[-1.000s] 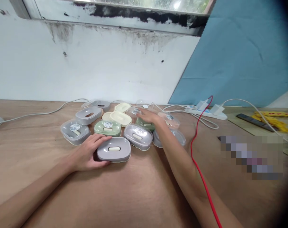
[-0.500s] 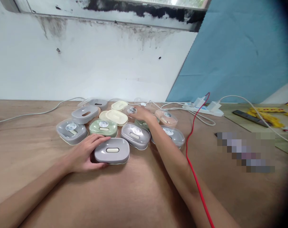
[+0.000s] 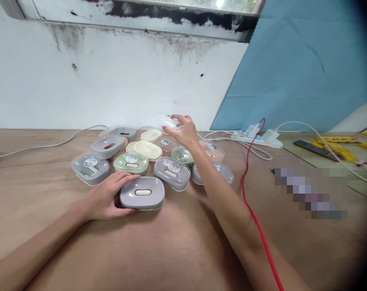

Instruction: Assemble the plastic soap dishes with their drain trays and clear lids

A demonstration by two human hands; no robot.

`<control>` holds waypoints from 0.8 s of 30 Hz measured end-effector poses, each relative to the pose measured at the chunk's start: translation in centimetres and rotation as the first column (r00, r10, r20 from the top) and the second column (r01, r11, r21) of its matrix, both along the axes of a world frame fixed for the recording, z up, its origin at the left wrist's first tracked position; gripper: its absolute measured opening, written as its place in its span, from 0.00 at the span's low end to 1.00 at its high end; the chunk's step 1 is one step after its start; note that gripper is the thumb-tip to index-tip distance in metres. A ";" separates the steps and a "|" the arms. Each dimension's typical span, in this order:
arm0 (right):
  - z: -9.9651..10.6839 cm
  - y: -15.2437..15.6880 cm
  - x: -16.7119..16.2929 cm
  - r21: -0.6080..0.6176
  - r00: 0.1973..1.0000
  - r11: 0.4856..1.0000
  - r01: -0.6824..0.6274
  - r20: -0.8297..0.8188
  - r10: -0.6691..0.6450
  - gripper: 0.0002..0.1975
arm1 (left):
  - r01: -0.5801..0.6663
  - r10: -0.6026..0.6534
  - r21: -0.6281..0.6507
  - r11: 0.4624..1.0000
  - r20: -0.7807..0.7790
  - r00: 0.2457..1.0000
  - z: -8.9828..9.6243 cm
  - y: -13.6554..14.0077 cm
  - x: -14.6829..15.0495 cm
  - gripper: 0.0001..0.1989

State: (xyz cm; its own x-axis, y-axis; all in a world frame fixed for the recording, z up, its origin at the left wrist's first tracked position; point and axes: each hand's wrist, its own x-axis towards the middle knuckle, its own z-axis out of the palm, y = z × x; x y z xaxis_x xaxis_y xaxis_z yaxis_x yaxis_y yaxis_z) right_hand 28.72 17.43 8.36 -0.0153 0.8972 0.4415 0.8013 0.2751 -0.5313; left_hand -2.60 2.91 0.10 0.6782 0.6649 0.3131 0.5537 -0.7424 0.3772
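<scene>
head view: my left hand [image 3: 109, 198] is closed around the near-left end of a gray dish [image 3: 149, 186], fingers at its far edge, thumb at its near one; my grip hides that end. my right hand [image 3: 185, 129], farther out and raised, pinches a clear lid [image 3: 168, 121], blurred and hard to tell from the white wall [image 3: 125, 89] behind it. below that grip a green dish [image 3: 179, 155] is partly covered by my right forearm [image 3: 222, 198], which also cuts across a lidded gray dish [image 3: 225, 173]. well right of my grips, a pixelated patch [image 3: 310, 196] masks whatever lies there. a red cable [image 3: 263, 232] leaves at the bottom edge.
</scene>
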 end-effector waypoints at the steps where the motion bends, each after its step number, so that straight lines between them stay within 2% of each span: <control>1: 1.0 -0.5 0.4 -0.003 0.988 0.990 -0.140 -0.063 0.139 0.37 | -0.001 0.001 0.000 1.000 0.009 1.000 0.0 0.0 0.0 0.46; 2: 2.0 -1.0 0.7 -0.045 0.952 0.955 -0.293 -0.108 0.287 0.36 | -0.004 0.004 -0.003 1.000 0.019 1.000 -0.1 0.0 -0.1 0.49; 4: 3.9 -2.6 1.2 -0.206 0.855 0.829 -0.519 -0.125 0.504 0.34 | -0.014 0.015 -0.029 0.999 0.042 0.999 -0.2 0.0 -0.2 0.55; 6: 5.5 -4.5 1.1 -0.382 0.804 0.729 -0.568 -0.068 0.591 0.33 | -0.023 0.028 -0.063 0.998 0.068 0.997 -0.5 0.0 -0.2 0.61; 9: 6.8 -7.5 -0.3 -0.571 0.735 0.627 -0.530 0.059 0.675 0.37 | -0.039 0.046 -0.078 0.996 0.084 0.995 -0.7 0.0 -0.2 0.68; 14: 6.3 -11.0 -3.9 -0.705 0.671 0.579 -0.410 0.198 0.715 0.52 | -0.055 0.059 -0.052 0.997 0.062 0.996 -0.6 -0.1 -0.1 0.68; 16: 5.7 -11.7 -5.2 -0.743 0.629 0.549 -0.383 0.226 0.744 0.52 | -0.049 0.050 -0.031 0.998 0.046 0.998 -0.5 0.0 -0.2 0.65; 18: 5.0 -12.1 -6.2 -0.770 0.581 0.533 -0.350 0.268 0.769 0.46 | -0.033 0.034 -0.013 0.999 0.036 0.999 -0.5 0.1 -0.2 0.62; 21: 4.1 -12.5 -7.2 -0.762 0.516 0.567 -0.313 0.364 0.775 0.40 | -0.033 0.034 -0.029 0.999 0.049 0.998 -0.6 0.2 -0.3 0.61; 24: 3.7 -13.0 -7.7 -0.736 0.496 0.606 -0.303 0.422 0.759 0.43 | -0.049 0.052 -0.054 0.997 0.061 0.997 -0.5 0.1 -0.2 0.60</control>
